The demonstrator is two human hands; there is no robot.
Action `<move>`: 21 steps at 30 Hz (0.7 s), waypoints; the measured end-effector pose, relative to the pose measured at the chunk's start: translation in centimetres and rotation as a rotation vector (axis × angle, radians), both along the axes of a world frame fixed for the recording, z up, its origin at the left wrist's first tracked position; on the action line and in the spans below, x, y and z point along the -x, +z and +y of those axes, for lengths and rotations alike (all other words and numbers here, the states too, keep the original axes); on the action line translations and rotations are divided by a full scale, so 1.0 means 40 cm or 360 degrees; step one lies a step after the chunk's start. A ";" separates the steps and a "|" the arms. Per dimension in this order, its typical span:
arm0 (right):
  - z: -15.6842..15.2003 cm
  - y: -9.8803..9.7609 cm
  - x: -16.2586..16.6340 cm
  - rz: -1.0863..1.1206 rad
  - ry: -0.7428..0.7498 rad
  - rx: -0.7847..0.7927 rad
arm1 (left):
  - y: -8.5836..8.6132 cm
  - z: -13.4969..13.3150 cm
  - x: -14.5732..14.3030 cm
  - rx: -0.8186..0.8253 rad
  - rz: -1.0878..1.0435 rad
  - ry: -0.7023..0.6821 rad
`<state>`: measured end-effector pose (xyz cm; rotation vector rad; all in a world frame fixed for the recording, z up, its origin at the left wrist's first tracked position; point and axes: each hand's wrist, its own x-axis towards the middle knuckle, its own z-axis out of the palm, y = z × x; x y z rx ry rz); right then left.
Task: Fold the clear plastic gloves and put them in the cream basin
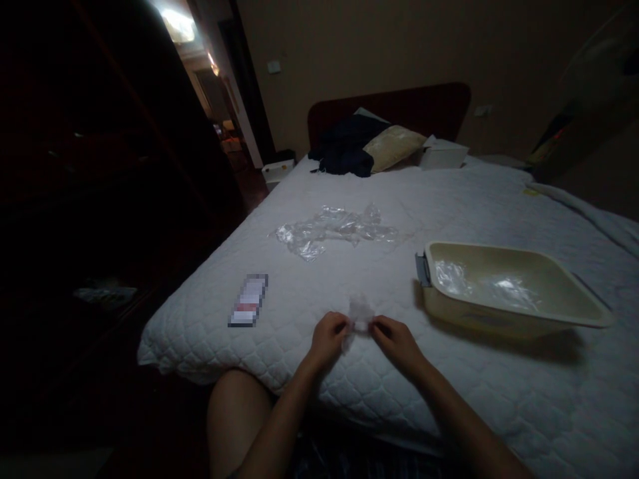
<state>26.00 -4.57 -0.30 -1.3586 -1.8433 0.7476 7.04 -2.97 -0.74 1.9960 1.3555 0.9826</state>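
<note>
Between my two hands, just above the white quilted bed cover, is a small piece of clear plastic film. My left hand pinches its left side, and a loose bit hangs below those fingers. On the opposite side my right hand pinches the film with thumb and fingertips. Whether the film is a bag or a flat sheet I cannot tell. Farther up the bed lies a crumpled, larger clear plastic sheet, apart from both hands.
Right of my hands stands a cream plastic bin with grey handles and shiny clear plastic inside. A phone lies to the left. Near the headboard are dark cloth, a beige pillow and a white box.
</note>
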 end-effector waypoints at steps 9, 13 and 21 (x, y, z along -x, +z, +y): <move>0.011 0.001 0.019 0.0138 -0.0232 0.0124 | -0.011 0.016 -0.038 0.0094 0.0071 0.0315; 0.017 0.003 0.027 0.0027 -0.0316 0.0074 | -0.006 0.013 -0.052 0.0090 0.0147 0.0422; 0.049 -0.005 0.040 -0.0078 -0.0554 0.0130 | 0.016 0.015 -0.075 0.0091 0.0315 0.0616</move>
